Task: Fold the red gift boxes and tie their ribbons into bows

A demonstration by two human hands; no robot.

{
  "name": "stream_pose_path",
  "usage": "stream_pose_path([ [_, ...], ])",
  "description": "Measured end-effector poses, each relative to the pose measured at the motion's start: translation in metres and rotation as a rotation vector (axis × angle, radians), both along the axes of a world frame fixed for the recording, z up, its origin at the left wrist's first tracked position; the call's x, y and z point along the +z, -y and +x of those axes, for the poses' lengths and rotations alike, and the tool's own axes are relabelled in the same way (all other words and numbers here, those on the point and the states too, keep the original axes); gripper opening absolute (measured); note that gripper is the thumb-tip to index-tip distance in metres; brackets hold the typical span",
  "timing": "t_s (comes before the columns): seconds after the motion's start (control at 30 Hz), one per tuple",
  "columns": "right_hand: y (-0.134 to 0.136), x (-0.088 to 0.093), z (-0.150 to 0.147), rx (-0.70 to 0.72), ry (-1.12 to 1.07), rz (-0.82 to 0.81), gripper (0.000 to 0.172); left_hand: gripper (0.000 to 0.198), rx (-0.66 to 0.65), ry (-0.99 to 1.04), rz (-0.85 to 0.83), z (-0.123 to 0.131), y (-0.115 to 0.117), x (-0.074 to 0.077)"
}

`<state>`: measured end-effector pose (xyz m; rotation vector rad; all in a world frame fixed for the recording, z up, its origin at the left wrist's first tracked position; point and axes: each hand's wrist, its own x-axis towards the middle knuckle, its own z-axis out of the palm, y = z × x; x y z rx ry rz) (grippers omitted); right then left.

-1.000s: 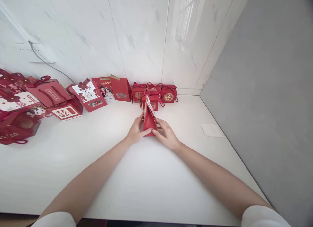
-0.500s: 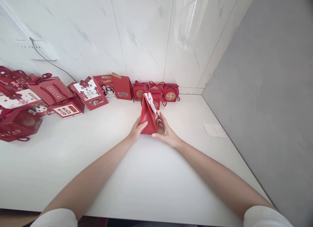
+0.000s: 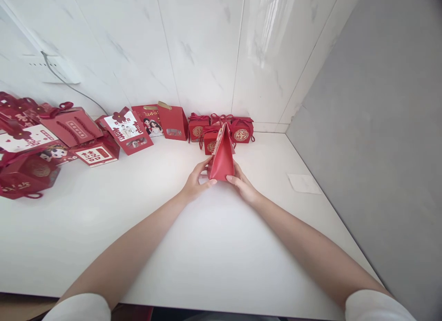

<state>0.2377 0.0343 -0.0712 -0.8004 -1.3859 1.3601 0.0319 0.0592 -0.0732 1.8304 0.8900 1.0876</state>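
A red wedge-shaped gift box (image 3: pixel 223 163) stands between my hands, its narrow plain side toward me and its top tapering to a ridge. My left hand (image 3: pixel 198 180) holds its left side, thumb near the lower front corner. On the right side, my right hand (image 3: pixel 242 183) grips it with the thumb on the lower front corner and the fingers partly hidden behind. Just behind it sit small red boxes with ribbons, one of them (image 3: pixel 210 143) partly covered by the held box.
Red gift boxes (image 3: pixel 78 127) crowd the left side. A photo-print box (image 3: pixel 127 132) and a plain red bag (image 3: pixel 172 123) lean near the tiled wall. A white paper (image 3: pixel 304 183) lies at right on the white table (image 3: pixel 207 256), beside a grey panel (image 3: pixel 380 127).
The held box has turned so its printed face points left instead of right, and it has shifted slightly right and away from me. Both hands have changed their hold on it.
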Motion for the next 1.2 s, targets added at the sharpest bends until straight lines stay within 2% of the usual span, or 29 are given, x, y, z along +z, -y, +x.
stream_pose_path([
  [0.2, 0.002, 0.005, 0.000, 0.037, -0.080, 0.015, 0.072, 0.083, 0.002, -0.127, 0.175, 0.001, 0.010, 0.012],
  [0.33, 0.000, 0.001, 0.000, -0.006, -0.046, 0.004, 0.080, 0.085, 0.011, -0.136, 0.190, 0.002, 0.009, 0.011],
  [0.5, 0.000, 0.000, -0.001, 0.007, -0.067, 0.047, 0.088, 0.094, 0.023, -0.120, 0.188, 0.001, 0.006, 0.006],
  [0.9, 0.005, 0.008, -0.002, 0.023, -0.072, 0.048, 0.065, 0.086, 0.043, -0.148, 0.210, -0.001, 0.001, 0.002],
  [1.2, 0.003, 0.006, -0.002, 0.008, -0.086, 0.032, 0.060, 0.076, -0.022, -0.183, 0.226, 0.000, 0.006, 0.003],
])
